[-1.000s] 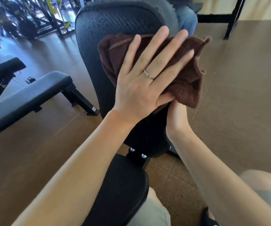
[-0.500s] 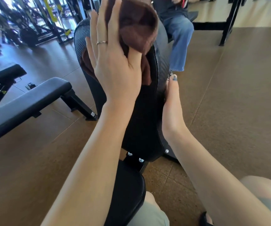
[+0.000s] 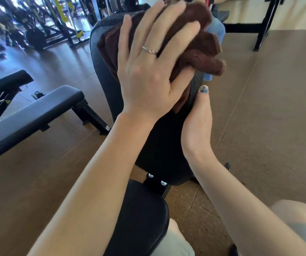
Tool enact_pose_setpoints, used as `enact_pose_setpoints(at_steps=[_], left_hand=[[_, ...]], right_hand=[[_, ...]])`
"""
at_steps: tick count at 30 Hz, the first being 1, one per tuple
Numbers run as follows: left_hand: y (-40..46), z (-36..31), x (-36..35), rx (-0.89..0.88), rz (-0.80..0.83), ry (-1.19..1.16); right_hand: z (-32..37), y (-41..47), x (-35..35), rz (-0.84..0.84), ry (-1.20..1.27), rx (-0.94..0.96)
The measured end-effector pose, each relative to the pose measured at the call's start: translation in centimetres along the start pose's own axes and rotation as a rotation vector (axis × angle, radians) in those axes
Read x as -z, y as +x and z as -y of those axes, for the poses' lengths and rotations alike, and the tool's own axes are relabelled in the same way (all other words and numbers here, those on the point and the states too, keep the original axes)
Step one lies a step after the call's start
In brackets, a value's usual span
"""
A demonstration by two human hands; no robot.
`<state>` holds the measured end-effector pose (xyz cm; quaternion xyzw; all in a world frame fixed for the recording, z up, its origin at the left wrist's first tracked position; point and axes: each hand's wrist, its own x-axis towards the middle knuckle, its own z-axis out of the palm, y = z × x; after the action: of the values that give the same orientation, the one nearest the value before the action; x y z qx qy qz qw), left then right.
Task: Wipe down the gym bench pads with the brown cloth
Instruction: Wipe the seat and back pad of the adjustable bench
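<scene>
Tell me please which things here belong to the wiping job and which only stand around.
In the job: brown cloth, upright back pad, seat pad, left hand, right hand.

Standing around: flat bench, black frame, weight machines.

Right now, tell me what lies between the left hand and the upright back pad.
The brown cloth, bunched under the left hand against the back pad, in the head view.

black back pad (image 3: 108,85) — brown cloth (image 3: 200,52) on top
</scene>
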<state>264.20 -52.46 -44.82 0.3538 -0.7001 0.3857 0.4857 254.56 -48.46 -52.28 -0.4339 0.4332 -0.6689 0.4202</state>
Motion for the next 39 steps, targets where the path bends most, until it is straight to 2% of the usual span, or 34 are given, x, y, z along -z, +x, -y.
enact_pose_setpoints(at_steps=[3,5,7,9,12,14,18,20,24,26,28,31,32,34,36,39], left_hand=[[-0.6,1.7,-0.5,0.268,-0.086,-0.07],[-1.0,3.0,-0.3,0.495,-0.125,-0.158],[-1.4,3.1,-0.1,0.584,-0.105,-0.169],[-1.8,1.8,0.0,0.481,-0.064,-0.11],[-2.0,-1.4,0.4,0.099,0.061,-0.056],[-1.4,-1.1,0.3,-0.063,0.08,-0.056],[-0.7,0.9,-0.1,-0.132,0.027,-0.072],[-0.7,1.1,-0.3,-0.015,-0.018,-0.074],[0.4,2.2,-0.6,0.515,-0.207,-0.226],[0.8,1.8,-0.4,0.598,-0.198,-0.212],[0.4,0.7,-0.3,0.437,-0.162,-0.138],[0.2,0.0,-0.2,0.007,-0.035,-0.066],[0.5,0.3,-0.2,-0.083,-0.014,-0.07],[0.8,1.2,-0.3,-0.128,-0.028,-0.093],[0.6,2.3,-0.4,0.012,-0.089,-0.126],[0.2,6.2,-0.5,0.524,-0.199,-0.16]], right_hand=[[1.1,0.3,-0.4,-0.092,-0.046,0.188],[1.7,0.4,-1.0,-0.102,-0.041,0.21],[1.7,0.4,-1.6,-0.126,-0.069,0.23],[1.4,0.4,-1.8,-0.144,-0.095,0.249],[1.3,0.7,-1.4,-0.152,-0.053,0.27],[1.3,0.7,-1.3,-0.127,-0.009,0.253],[1.5,0.7,-1.1,-0.119,-0.025,0.243],[1.4,0.6,-1.0,-0.13,-0.051,0.239],[1.4,0.4,-1.5,-0.146,-0.067,0.198],[1.6,0.3,-1.7,-0.155,-0.084,0.201],[1.6,0.3,-1.7,-0.16,-0.112,0.218],[1.5,0.4,-1.5,-0.174,-0.122,0.233],[1.4,0.4,-1.4,-0.172,-0.112,0.229],[1.3,0.5,-1.3,-0.164,-0.092,0.231],[1.3,0.6,-1.3,-0.166,-0.094,0.235],[1.2,0.6,-1.5,-0.174,-0.104,0.239]])
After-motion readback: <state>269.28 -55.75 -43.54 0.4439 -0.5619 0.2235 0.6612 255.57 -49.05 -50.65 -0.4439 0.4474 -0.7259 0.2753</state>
